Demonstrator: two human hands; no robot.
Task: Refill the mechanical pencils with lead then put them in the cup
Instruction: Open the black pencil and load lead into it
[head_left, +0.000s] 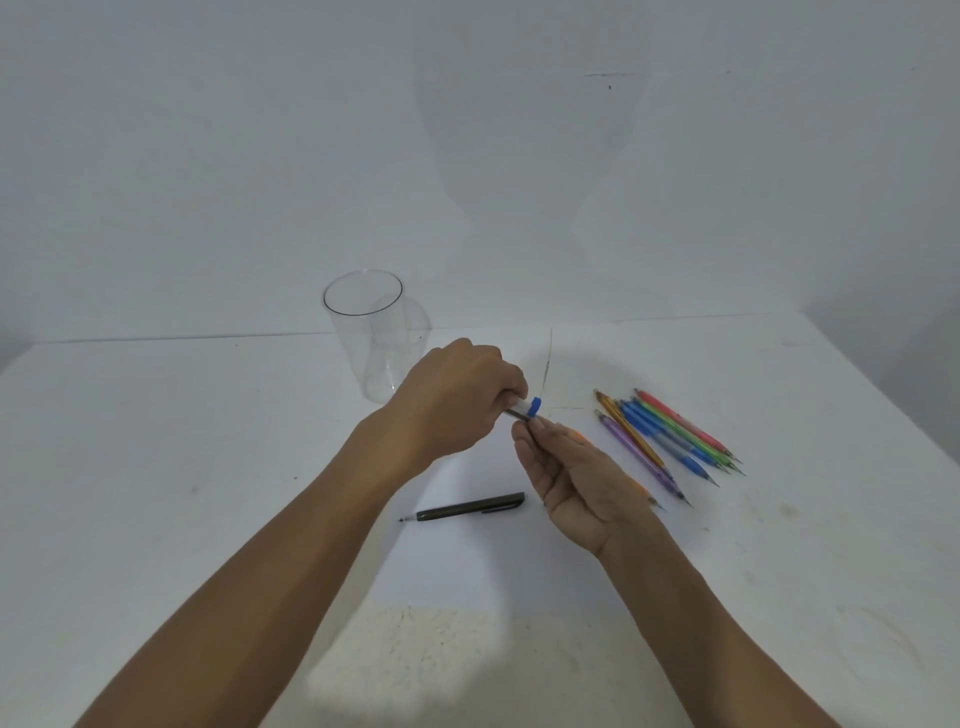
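My left hand grips a small white lead case with a blue cap and a dark part showing under it. The thumb and forefinger of my right hand pinch the case at its blue cap end, palm turned up. An orange pencil shows behind my right hand; whether the hand holds it I cannot tell. Several coloured mechanical pencils lie in a bunch to the right. A black pencil lies in front of my hands. The clear cup stands upright behind my left hand, nothing visible in it.
The white table meets a white wall at the back. Thin loose leads lie on the table just beyond my hands. The table's right edge runs diagonally past the pencil bunch.
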